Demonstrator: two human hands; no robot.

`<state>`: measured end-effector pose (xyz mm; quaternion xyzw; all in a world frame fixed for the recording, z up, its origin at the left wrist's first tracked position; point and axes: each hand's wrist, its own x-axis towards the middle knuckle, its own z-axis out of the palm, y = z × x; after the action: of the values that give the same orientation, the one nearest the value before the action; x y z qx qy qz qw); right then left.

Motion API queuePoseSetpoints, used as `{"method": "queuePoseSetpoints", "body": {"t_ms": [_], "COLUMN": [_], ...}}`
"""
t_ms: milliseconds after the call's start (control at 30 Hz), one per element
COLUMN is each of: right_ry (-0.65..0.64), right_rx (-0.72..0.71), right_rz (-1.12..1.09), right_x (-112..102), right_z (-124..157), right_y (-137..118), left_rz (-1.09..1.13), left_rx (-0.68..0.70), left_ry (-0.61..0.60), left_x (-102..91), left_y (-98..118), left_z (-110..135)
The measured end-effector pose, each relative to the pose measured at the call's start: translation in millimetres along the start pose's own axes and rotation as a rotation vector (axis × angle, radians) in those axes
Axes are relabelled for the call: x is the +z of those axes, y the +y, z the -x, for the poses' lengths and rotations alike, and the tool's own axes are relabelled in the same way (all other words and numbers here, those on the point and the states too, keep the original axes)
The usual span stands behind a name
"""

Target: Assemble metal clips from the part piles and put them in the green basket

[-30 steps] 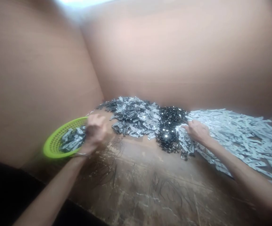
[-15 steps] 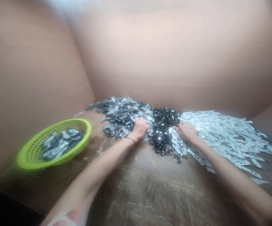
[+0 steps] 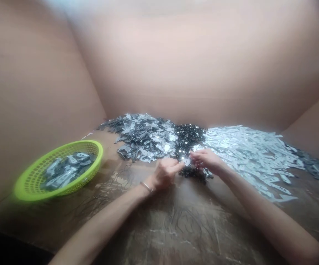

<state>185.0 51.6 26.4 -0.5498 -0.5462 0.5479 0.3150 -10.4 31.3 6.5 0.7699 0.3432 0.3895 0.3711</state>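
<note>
My left hand point(image 3: 165, 172) is closed, its thumb and forefinger pinching a small shiny metal plate point(image 3: 187, 162). Just right of the plate, the bent fingertips of my right hand point(image 3: 207, 160) come together; what they hold is too small to make out. Both hands are over the near end of a pile of small black metal parts with round shiny heads point(image 3: 190, 134). Behind my left hand lies a heap of flat grey metal pieces point(image 3: 145, 136). A spread of long, pale metal strips with holes point(image 3: 253, 158) lies beyond my right hand.
A yellow-green plastic basket point(image 3: 100, 156) with several assembled-looking metal pieces stands at the left. Darker metal pieces point(image 3: 314, 167) lie at the far right. Brown panels point(image 3: 189, 73) enclose the back and sides of the worn tabletop point(image 3: 159, 228).
Both hands have drawn back from the piles toward me and come together. The small metal plate now shows between them. The view has shifted slightly.
</note>
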Motion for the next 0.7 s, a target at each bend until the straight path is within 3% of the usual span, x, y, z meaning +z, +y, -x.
{"method": "queuePoseSetpoints", "body": {"t_ms": [100,167,267,433,567,700], "right_ry": [-0.061,-0.045,0.001,0.035,0.015,0.025], "right_rx": [0.068,0.085,0.059,0.053,0.067,0.083], "right_rz": [-0.167,-0.230,-0.293,-0.342,-0.304,-0.236], "right_x": [9.1,10.1,11.0,18.3,21.1,23.7], "right_z": [14.8,21.0,28.1,37.7,44.2,50.3], "right_y": [9.5,15.6,21.9,29.8,38.4,44.7], "left_rz": [0.093,0.175,0.382,0.696,0.736,0.708], "left_rx": [-0.039,-0.104,-0.306,-0.592,-0.737,-0.747], "left_ry": [-0.039,0.031,0.146,0.076,0.089,0.089], "left_x": [7.7,13.2,22.9,37.1,42.4,46.2], "left_y": [8.8,13.2,16.3,16.1,17.7,15.8], "left_z": [15.5,20.5,23.5,22.6,22.4,26.9]}}
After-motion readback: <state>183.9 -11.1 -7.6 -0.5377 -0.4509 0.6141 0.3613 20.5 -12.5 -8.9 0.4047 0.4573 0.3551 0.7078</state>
